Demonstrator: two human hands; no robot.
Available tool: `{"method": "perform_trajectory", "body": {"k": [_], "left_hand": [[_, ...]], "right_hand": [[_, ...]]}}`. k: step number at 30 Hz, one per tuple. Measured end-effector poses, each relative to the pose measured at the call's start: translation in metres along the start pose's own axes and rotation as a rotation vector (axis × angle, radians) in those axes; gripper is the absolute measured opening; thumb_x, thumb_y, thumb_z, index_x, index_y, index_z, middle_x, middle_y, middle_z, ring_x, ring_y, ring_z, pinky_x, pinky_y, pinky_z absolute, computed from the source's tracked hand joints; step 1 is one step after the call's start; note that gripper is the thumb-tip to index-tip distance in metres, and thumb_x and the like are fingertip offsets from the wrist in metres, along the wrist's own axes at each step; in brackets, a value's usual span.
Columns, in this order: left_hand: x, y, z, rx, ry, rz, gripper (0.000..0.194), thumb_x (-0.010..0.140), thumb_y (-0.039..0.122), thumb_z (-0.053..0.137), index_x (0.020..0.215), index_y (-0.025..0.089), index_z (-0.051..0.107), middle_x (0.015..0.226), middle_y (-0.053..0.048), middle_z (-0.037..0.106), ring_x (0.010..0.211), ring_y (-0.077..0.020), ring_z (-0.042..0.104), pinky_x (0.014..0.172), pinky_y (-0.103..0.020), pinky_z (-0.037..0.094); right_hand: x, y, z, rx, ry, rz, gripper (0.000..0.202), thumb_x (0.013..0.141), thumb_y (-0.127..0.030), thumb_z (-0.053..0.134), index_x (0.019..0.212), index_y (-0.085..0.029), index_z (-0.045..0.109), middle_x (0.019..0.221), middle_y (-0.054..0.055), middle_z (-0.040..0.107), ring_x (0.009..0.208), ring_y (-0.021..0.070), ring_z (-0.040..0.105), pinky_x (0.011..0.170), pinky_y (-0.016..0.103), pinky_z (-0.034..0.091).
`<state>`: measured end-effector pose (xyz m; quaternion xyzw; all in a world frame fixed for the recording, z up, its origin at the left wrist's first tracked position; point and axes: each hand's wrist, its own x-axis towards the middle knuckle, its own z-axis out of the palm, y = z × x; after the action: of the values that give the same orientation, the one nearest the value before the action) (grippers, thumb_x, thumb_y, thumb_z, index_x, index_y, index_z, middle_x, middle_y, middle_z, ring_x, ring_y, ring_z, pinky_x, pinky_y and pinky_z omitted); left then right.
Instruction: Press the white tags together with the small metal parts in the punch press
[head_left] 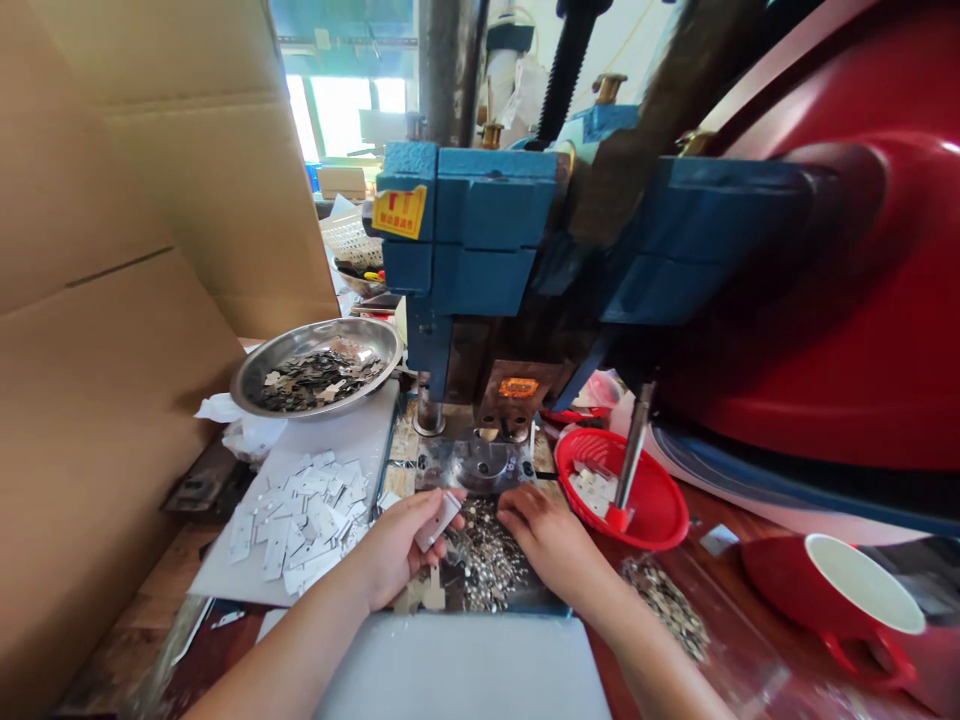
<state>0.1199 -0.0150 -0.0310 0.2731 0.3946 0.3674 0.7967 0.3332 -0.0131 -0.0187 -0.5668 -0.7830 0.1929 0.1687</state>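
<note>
My left hand (390,545) pinches a small flat metal plate (439,522) between thumb and fingers, tilted, just in front of the press die. My right hand (541,535) is closed, fingers curled in beside the die; what they hold, if anything, is hidden. Between the hands lies a heap of tiny shiny metal bits (487,560). Behind them sits the round steel die (481,462), beneath the raised head of a blue press (472,230). Left of my left hand, many similar plates (319,515) are piled on a white board (225,570).
A steel bowl (247,385) with dark metal pieces stands at back left, near tall cardboard (112,250). At right are a red basket (660,510) with plates, a metal-rod lever (636,445), loose metal pieces (667,605), a red mug (795,590) and a big red wheel (825,330).
</note>
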Motion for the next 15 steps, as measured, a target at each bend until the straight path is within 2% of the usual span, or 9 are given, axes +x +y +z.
{"method": "perform_trajectory", "body": {"k": [3, 6, 11, 15], "left_hand": [[0.001, 0.0, 0.0, -0.043, -0.016, -0.001, 0.031, 0.085, 0.035, 0.058, 0.108, 0.015, 0.065, 0.081, -0.005, 0.065, 0.05, -0.006, 0.052, 0.045, -0.016, 0.039], [0.001, 0.001, 0.0, -0.073, -0.011, -0.013, 0.029, 0.084, 0.03, 0.058, 0.108, 0.014, 0.064, 0.08, -0.006, 0.065, 0.05, -0.0067, 0.053, 0.045, -0.016, 0.039], [0.001, 0.003, 0.001, -0.102, -0.001, 0.016, 0.028, 0.083, 0.023, 0.056, 0.107, 0.012, 0.065, 0.08, -0.006, 0.065, 0.05, -0.0076, 0.053, 0.045, -0.017, 0.039], [0.001, 0.005, 0.0, -0.116, -0.001, 0.054, 0.031, 0.087, 0.028, 0.053, 0.109, 0.011, 0.065, 0.08, -0.008, 0.064, 0.052, -0.0082, 0.051, 0.047, -0.018, 0.039]], "right_hand": [[0.005, -0.003, -0.008, -0.003, 0.067, -0.076, 0.02, 0.091, -0.022, 0.039, 0.082, -0.021, 0.057, 0.085, 0.004, 0.06, 0.081, 0.0179, 0.059, 0.076, 0.032, 0.046], [0.017, -0.007, -0.011, -0.043, 0.21, -0.136, 0.021, 0.093, -0.024, 0.037, 0.086, -0.021, 0.057, 0.086, 0.005, 0.059, 0.082, 0.0191, 0.057, 0.076, 0.033, 0.046], [0.049, -0.009, -0.002, -0.215, 0.357, -0.142, 0.024, 0.092, -0.025, 0.039, 0.085, -0.018, 0.06, 0.085, 0.009, 0.06, 0.086, 0.0235, 0.055, 0.082, 0.038, 0.044], [0.055, -0.005, 0.003, -0.167, 0.404, -0.162, 0.022, 0.09, -0.027, 0.043, 0.084, -0.019, 0.064, 0.085, 0.008, 0.06, 0.088, 0.0231, 0.055, 0.082, 0.038, 0.044]]}}
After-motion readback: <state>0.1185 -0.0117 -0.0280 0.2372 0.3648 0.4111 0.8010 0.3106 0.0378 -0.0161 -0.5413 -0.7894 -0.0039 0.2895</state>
